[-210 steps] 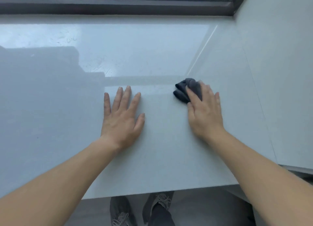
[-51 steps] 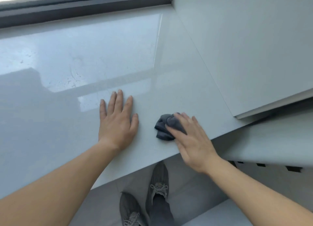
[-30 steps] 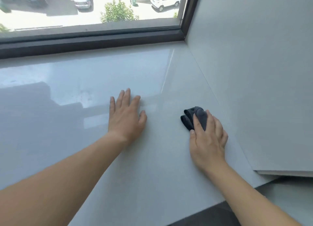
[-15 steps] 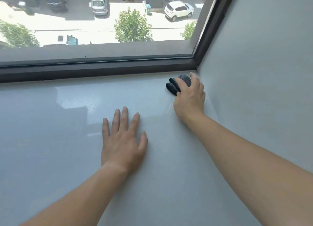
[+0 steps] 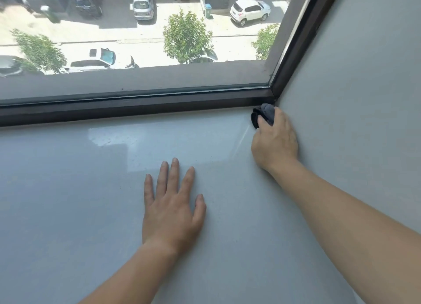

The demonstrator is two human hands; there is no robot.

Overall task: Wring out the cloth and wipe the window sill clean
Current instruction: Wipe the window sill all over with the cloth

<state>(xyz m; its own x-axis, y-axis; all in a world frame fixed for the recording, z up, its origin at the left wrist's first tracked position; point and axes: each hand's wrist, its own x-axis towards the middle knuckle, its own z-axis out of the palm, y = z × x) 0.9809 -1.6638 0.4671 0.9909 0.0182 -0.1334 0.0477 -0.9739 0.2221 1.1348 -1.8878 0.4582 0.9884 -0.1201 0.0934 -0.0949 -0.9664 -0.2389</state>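
Observation:
A small dark grey cloth, bunched up, sits in the far right corner of the pale glossy window sill, where the dark window frame meets the side wall. My right hand presses down on the cloth, fingers curled over it, and hides most of it. My left hand lies flat on the sill with fingers spread, palm down, nearer to me and left of the right hand. It holds nothing.
The dark window frame runs along the sill's back edge, with glass above it. A plain grey side wall bounds the sill on the right. Faint specks and a bright reflection show on the sill at the back.
My right hand has slid the cloth from the sill's front edge back into the far right corner against the frame. My left hand stays flat on the sill.

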